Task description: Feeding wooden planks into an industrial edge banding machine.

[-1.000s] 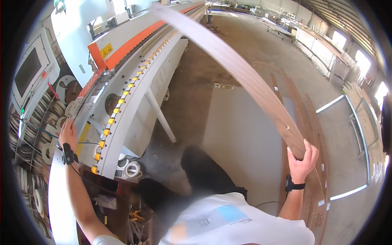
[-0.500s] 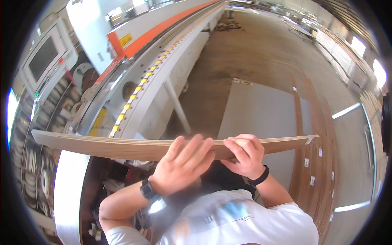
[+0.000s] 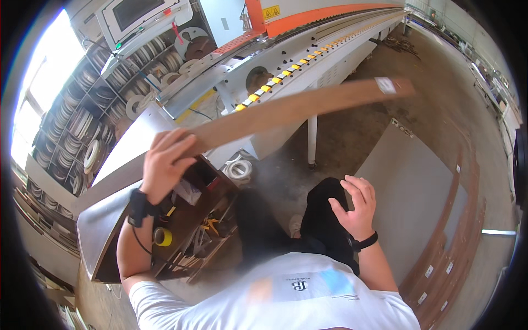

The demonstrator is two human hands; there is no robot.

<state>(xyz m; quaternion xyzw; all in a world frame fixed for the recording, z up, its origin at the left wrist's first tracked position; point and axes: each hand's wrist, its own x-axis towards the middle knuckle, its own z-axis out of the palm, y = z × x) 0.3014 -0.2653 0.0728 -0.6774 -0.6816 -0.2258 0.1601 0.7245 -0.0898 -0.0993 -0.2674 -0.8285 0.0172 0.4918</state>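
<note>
A long, narrow brown wooden board (image 3: 297, 113) is held up in front of me, its far end with a white label pointing to the right. My left hand (image 3: 166, 165) is closed around the board toward its left part, fingers over the top edge. Away from the board, my right hand (image 3: 358, 208) hangs in the air near my knee, fingers loosely bent and apart, holding nothing. Below the left hand stands a cabinet (image 3: 102, 242) with a shiny top. Its open shelves hold a yellow tape roll (image 3: 163, 236) and other small items.
A long machine (image 3: 341, 52) with yellow rollers runs away beyond the board, a control screen (image 3: 135, 14) at its left. Racks of edging rolls (image 3: 82, 129) stand at the left. A large grey panel (image 3: 407, 192) and labelled brown strips (image 3: 440, 275) lie at the right.
The board has swung, its right end now farther away and its broad face showing. My right hand has let go and dropped away; my left hand grips farther left. The view has turned left.
</note>
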